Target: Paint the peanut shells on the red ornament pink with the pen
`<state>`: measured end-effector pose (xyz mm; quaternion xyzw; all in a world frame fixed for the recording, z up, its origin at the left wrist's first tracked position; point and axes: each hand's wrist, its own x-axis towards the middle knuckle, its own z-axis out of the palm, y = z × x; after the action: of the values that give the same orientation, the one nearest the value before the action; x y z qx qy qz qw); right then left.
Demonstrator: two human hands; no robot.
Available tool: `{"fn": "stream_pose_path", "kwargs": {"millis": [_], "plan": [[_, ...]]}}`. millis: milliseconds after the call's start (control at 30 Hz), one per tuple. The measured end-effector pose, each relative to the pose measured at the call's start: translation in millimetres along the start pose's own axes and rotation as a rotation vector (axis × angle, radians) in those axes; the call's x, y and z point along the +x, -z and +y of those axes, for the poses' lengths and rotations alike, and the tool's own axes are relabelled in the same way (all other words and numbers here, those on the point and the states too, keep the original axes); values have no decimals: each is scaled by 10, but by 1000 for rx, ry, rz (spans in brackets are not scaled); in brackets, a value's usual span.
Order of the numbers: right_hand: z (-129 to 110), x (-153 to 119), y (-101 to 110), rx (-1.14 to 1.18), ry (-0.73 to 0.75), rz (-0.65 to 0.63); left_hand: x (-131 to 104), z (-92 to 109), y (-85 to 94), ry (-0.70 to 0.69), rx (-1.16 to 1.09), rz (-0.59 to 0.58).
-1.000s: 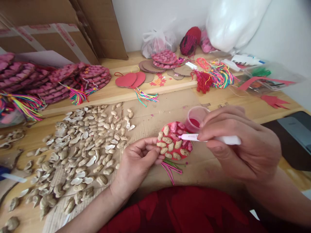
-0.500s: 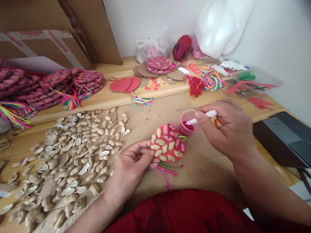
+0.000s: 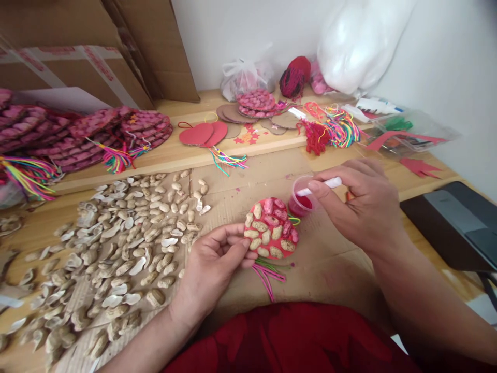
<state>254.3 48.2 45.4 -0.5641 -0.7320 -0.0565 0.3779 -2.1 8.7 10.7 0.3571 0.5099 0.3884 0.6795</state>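
Note:
My left hand [image 3: 221, 264] pinches the left edge of a red disc [image 3: 285, 248] covered with peanut shells. Shells on its upper right side are painted pink; the others are bare. Pink and green tassel strands [image 3: 267, 274] hang out below it. In my right hand [image 3: 357, 202] is a white stick-like tool [image 3: 330, 183], possibly a brush or pen, gripped between thumb and fingers. Its lower end reaches into a small clear plastic cup [image 3: 298, 207] of red-pink paint, just beyond the disc; the tip is hard to make out.
Loose peanut shells [image 3: 128, 259] spread over the cardboard [image 3: 330, 269] at left. Behind them, a raised wooden ledge bears stacked pink shell discs [image 3: 143, 129], red discs [image 3: 198, 133] and colourful tassels [image 3: 341, 127]. A dark flat device [image 3: 454, 223] lies at right.
The view has shifted slightly. My right hand and the white tool sit a little further left relative to the cup, with the tool still dipping in. My left hand keeps its hold on the disc.

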Motion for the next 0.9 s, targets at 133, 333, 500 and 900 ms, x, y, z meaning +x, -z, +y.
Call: {"fn": "stream_pose_path", "kwargs": {"millis": [133, 333, 500, 900], "plan": [[-6, 7, 7, 22, 28, -5, 7, 9, -6, 3, -4, 10], [31, 10, 62, 4, 40, 57, 9, 28, -11, 10, -16, 8], [-116, -11, 162, 114, -72, 301, 4, 30, -14, 15, -14, 11], [-373, -63, 147, 459, 75, -13, -5, 48, -17, 22, -5, -20]]}}
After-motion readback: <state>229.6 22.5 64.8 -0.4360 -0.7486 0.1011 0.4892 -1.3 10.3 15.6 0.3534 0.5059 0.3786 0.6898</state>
